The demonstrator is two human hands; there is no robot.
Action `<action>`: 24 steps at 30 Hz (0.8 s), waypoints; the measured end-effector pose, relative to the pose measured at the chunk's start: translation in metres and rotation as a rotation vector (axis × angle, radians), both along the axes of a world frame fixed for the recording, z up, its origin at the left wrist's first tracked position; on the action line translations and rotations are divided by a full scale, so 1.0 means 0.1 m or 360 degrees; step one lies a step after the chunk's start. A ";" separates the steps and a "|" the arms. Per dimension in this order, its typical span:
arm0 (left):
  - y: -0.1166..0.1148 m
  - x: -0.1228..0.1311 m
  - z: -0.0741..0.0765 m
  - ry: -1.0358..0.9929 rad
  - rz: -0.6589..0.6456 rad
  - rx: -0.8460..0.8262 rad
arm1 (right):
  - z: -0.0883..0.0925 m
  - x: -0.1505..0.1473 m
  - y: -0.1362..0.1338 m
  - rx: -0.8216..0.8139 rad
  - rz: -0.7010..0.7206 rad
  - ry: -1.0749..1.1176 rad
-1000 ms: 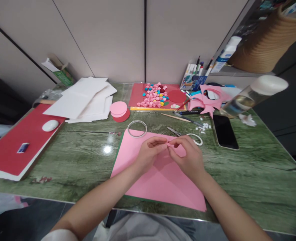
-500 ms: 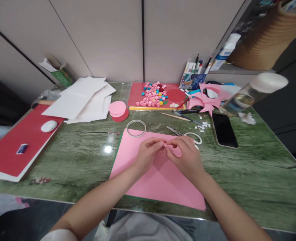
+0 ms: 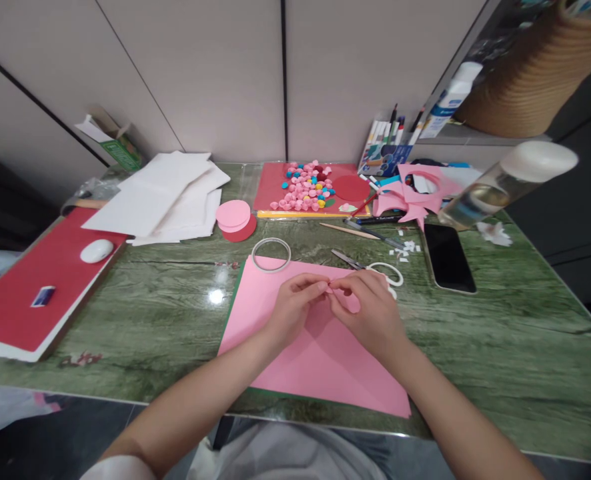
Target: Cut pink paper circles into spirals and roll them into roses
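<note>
Both hands meet over a pink paper sheet point(image 3: 320, 363) lying on the green table point(image 3: 500, 347). My left hand point(image 3: 291, 310) and my right hand point(image 3: 370, 313) pinch a tiny pink paper piece point(image 3: 330, 289) between their fingertips. All fingers are curled and pressed together. A tape ring point(image 3: 271, 255) lies just beyond the sheet's far left corner. Another white tape ring point(image 3: 393, 273) sits right behind my right hand, next to small scissors point(image 3: 346, 259).
At the back, a red tray point(image 3: 275, 190) holds several small coloured paper balls point(image 3: 308, 190). Pink round cutouts point(image 3: 234, 219), white sheets point(image 3: 168, 197), a red board point(image 3: 35, 287) with a white mouse point(image 3: 96, 251), a phone point(image 3: 448, 259), pink scraps point(image 3: 410, 197), pens point(image 3: 388, 143) and a bottle point(image 3: 505, 183) surround the work area.
The fingertips of both hands have kept working the tiny pink piece, shifting only slightly. The view has drifted a little; nothing else has moved.
</note>
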State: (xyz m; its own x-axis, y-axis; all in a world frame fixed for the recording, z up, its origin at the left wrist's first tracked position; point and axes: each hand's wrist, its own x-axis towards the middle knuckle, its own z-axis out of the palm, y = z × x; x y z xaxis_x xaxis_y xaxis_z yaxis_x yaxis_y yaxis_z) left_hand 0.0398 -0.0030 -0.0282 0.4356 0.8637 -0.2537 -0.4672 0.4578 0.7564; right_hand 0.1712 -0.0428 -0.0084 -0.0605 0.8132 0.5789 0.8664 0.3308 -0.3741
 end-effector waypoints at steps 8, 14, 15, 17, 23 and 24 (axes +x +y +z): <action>0.00 -0.01 0.02 0.0090 -0.0033 -0.0016 | 0.00 0.00 -0.01 0.0031 0.0026 -0.0019; -0.01 -0.01 0.04 0.0068 -0.0023 -0.0085 | -0.01 0.00 -0.01 0.0080 0.0043 0.0000; -0.01 -0.01 0.04 0.0068 -0.0018 -0.0098 | -0.01 0.00 -0.01 0.0085 0.0042 0.0000; -0.01 -0.02 0.04 0.0065 -0.0018 -0.0119 | -0.01 0.01 -0.01 0.0086 0.0042 -0.0005; -0.01 -0.02 0.06 0.0046 -0.0002 -0.0080 | -0.01 0.02 -0.01 0.0103 0.0043 -0.0013; -0.01 -0.02 0.07 0.0053 0.0007 -0.0073 | -0.01 0.02 -0.01 0.0124 0.0042 -0.0008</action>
